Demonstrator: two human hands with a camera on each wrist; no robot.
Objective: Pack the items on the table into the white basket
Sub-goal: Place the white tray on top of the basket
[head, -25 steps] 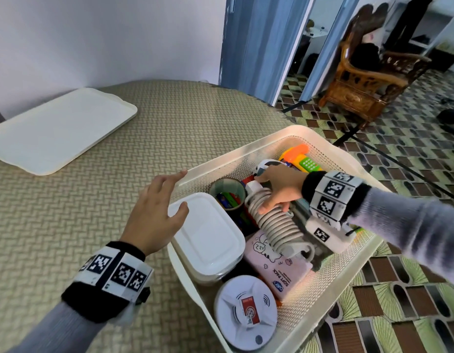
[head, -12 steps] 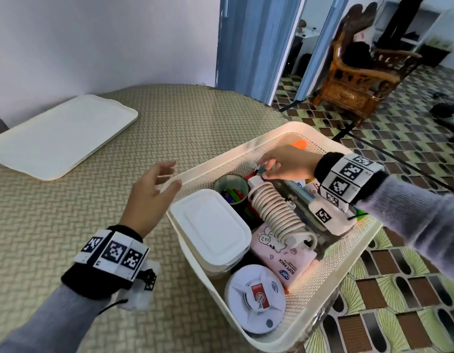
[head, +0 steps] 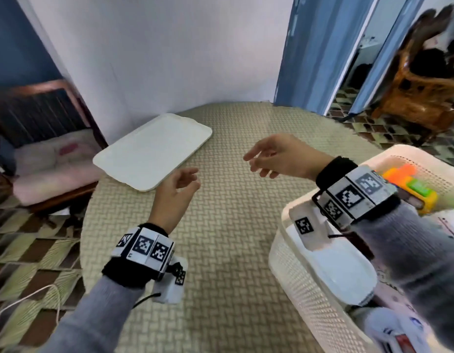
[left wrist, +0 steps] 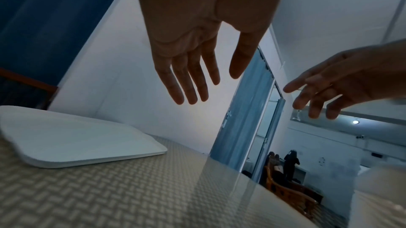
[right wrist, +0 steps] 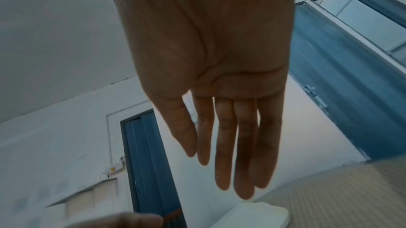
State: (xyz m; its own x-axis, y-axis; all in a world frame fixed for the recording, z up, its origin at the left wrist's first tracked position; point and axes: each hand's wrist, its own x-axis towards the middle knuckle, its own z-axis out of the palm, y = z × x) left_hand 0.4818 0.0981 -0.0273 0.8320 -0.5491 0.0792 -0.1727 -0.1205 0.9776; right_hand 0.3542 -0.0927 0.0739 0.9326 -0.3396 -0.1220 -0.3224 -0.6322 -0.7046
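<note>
Several items already sit in the white basket (head: 292,273) at the near right edge of the surface (head: 233,250), as the head view shows: a white lidded box (head: 343,273), an orange-and-green toy (head: 409,184) toward the far corner, and other things too blurred to name. Both hands hang over the woven mat with nothing in them, the left hand (head: 173,197) loosely curled, the right hand (head: 279,156) with fingers relaxed and spread, pointing toward the white tray (head: 152,149). That tray lies flat at the far left, apparently bare; no loose item shows on the visible mat, so packing looks finished or nearly so.

From the left wrist, the left hand's fingers (left wrist: 186,79) are straight and empty above the surface, the tray's near corner just beyond, and the right hand's fingers reach in from the right, also empty.

From the right wrist, the right hand's fingers (right wrist: 226,145) hang straight, gripping nothing, with a white edge, likely the tray, below them. Parts of the surface lie outside all three views.
</note>
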